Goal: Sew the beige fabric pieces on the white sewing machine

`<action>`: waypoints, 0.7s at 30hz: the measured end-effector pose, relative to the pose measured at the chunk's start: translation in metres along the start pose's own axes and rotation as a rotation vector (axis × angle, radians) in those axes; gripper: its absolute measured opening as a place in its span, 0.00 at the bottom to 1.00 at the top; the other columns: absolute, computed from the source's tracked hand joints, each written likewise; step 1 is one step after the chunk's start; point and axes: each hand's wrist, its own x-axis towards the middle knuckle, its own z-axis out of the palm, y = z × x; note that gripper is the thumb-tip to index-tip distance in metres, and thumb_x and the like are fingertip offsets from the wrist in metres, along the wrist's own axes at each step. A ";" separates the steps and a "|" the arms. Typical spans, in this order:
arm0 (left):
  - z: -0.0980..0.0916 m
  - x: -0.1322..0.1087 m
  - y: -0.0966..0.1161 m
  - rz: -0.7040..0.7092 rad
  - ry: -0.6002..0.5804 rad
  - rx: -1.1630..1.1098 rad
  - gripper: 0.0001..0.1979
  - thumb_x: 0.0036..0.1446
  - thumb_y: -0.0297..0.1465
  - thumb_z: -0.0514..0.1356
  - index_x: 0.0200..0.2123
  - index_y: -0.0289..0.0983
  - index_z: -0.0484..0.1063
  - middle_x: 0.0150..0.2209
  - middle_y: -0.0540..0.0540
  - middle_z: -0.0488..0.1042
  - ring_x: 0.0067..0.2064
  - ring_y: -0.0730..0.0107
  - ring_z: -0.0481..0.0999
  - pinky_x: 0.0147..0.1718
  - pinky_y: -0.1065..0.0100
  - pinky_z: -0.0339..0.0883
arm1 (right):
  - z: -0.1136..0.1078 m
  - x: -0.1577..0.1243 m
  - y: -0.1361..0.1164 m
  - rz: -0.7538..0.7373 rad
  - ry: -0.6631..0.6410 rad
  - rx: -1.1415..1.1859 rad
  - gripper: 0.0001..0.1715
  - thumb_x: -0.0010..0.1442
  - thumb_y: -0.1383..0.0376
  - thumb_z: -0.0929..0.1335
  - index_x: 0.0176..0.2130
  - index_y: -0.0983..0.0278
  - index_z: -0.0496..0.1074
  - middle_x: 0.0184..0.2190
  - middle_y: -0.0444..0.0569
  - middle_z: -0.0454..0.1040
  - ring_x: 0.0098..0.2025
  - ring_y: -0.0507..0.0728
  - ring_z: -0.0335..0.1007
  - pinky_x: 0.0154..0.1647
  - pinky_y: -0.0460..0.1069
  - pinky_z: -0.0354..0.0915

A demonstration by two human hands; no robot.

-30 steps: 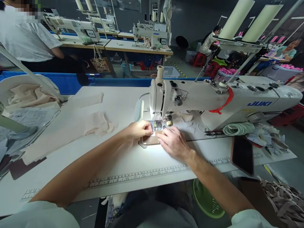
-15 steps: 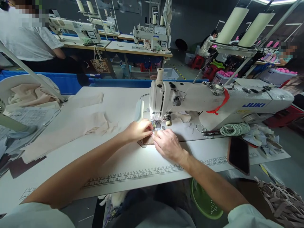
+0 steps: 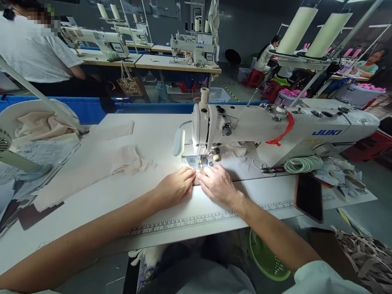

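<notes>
A white JUKI sewing machine (image 3: 245, 122) stands on the table, its lit needle area just beyond my fingertips. A small piece of tan fabric (image 3: 196, 182) lies at the needle plate, mostly covered by my hands. From the left, my left hand (image 3: 176, 185) pinches its edge, fingers bent and thumb tucked underneath. Opposite it, my right hand (image 3: 218, 183) has its fingers pressed together on the same piece, close in front of the presser foot. The two sets of fingertips nearly touch.
Pale fabric pieces (image 3: 122, 161) lie at left near a lamp or fan stand (image 3: 18, 159). To the right are a coil of cord (image 3: 303, 164), a phone (image 3: 308, 198) and scraps (image 3: 343, 179). A green basket (image 3: 266, 257) stands below. A person (image 3: 39, 53) sits at back left.
My left hand has moved down and closer to me, from beside the needle to the fabric's near edge. My right hand has barely moved. More of the needle plate shows.
</notes>
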 end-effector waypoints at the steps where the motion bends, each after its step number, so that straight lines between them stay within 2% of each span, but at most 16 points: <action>1: 0.001 0.001 0.000 -0.016 -0.015 0.014 0.17 0.68 0.24 0.51 0.50 0.28 0.77 0.46 0.34 0.80 0.50 0.54 0.78 0.51 0.58 0.79 | 0.000 0.000 0.002 0.019 0.026 0.018 0.15 0.71 0.69 0.62 0.43 0.67 0.78 0.34 0.50 0.76 0.36 0.58 0.65 0.41 0.54 0.56; 6: 0.009 0.012 -0.001 -0.125 -0.099 0.063 0.18 0.69 0.26 0.49 0.49 0.30 0.77 0.48 0.34 0.79 0.48 0.54 0.77 0.47 0.59 0.78 | -0.002 -0.004 0.026 0.171 0.160 0.012 0.16 0.71 0.70 0.62 0.40 0.65 0.80 0.33 0.50 0.77 0.36 0.58 0.67 0.43 0.54 0.57; 10: 0.014 0.018 -0.004 -0.155 -0.118 0.011 0.17 0.68 0.26 0.49 0.46 0.31 0.78 0.46 0.34 0.79 0.47 0.54 0.76 0.45 0.57 0.78 | -0.003 -0.008 0.042 0.214 0.177 0.001 0.17 0.71 0.70 0.63 0.38 0.63 0.80 0.34 0.51 0.77 0.37 0.58 0.68 0.45 0.53 0.58; 16: 0.017 0.023 -0.004 -0.157 -0.138 0.057 0.17 0.69 0.26 0.49 0.43 0.31 0.79 0.44 0.34 0.78 0.45 0.55 0.75 0.43 0.59 0.76 | -0.002 -0.011 0.045 0.216 0.168 0.013 0.18 0.73 0.69 0.62 0.38 0.64 0.80 0.33 0.50 0.76 0.36 0.57 0.68 0.44 0.52 0.58; 21: 0.021 0.022 -0.004 -0.161 -0.097 0.021 0.17 0.69 0.27 0.49 0.43 0.31 0.78 0.44 0.34 0.78 0.45 0.54 0.75 0.42 0.58 0.75 | 0.000 -0.012 0.042 0.206 0.176 0.023 0.17 0.72 0.69 0.63 0.41 0.64 0.81 0.34 0.50 0.78 0.37 0.58 0.69 0.46 0.52 0.59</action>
